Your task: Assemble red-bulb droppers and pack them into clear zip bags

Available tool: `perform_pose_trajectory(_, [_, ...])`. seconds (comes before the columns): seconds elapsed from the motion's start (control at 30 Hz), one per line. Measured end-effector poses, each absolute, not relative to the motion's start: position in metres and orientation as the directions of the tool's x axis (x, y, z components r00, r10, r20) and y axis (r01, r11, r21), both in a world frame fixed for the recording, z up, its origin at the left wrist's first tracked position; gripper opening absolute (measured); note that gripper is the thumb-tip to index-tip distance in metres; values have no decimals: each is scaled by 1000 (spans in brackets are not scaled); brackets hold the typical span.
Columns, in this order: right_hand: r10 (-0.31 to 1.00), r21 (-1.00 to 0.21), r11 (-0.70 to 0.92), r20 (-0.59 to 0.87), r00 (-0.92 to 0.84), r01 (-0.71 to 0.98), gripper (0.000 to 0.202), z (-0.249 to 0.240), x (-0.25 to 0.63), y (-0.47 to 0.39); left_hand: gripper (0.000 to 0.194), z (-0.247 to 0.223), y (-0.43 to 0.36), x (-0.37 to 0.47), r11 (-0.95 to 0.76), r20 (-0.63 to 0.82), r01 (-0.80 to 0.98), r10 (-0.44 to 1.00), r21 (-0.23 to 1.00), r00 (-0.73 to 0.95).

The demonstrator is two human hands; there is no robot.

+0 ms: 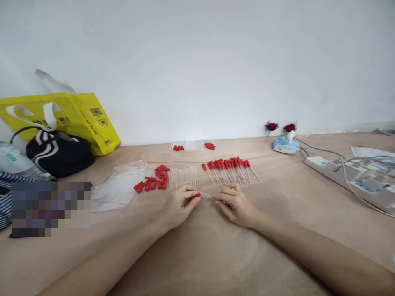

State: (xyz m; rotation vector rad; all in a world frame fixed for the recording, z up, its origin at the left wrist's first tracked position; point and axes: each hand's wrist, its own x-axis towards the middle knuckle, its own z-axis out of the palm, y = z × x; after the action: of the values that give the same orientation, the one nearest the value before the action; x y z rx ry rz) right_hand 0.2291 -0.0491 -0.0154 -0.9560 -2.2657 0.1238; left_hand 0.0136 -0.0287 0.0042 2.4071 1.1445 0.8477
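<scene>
At the left end of the table [197, 259], a yellow bag [103, 127] stands behind a black cloth bundle [58, 152] with white stripes. Next come flat clear plastic bags [117, 185], then a loose heap of red bulbs [153, 185], and beside it a row of clear tubes [183, 176] lying side by side, their long axes running away from the person. Just in front of these tubes, the left hand [179, 205] pinches the red end of a dropper [202, 194] between thumb and fingers. The dropper lies between the two hands, its long axis almost level across the person's view, bulb to the left, clear stem pointing right and dipping slightly. The right hand [236, 205] pinches the stem, and its fingers hide the tip. Beyond that hand lie assembled droppers [231, 166], bulbs away from the person, tips slanting nearer and rightward. Farther right sit a tissue pack [286, 145] and a white power strip [345, 181] with cables.
</scene>
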Motion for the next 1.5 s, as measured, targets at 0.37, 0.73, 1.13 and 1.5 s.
perform_pose_trajectory(0.37, [577, -275, 801, 587, -568, 531, 20, -18, 228, -48, 19, 4, -32, 14, -631, 353, 527, 767, 569, 536])
perform_pose_trajectory(0.73, [516, -135, 821, 592, -620, 555, 26, -13, 231, -45, 17, 8, -36, 13, -734, 365, 517, 672, 440, 644])
perform_pose_trajectory(1.13, [601, -257, 791, 494, -628, 555, 23, -12, 221, -49, 16, 6, -37, 14, -818, 422, 462, 574, 344, 702])
perform_pose_trajectory(1.5, [651, -87, 707, 469, -597, 702, 19, 4, 223, -48, 23, 4, -30, 9, -726, 489, 579, 683, 372, 542])
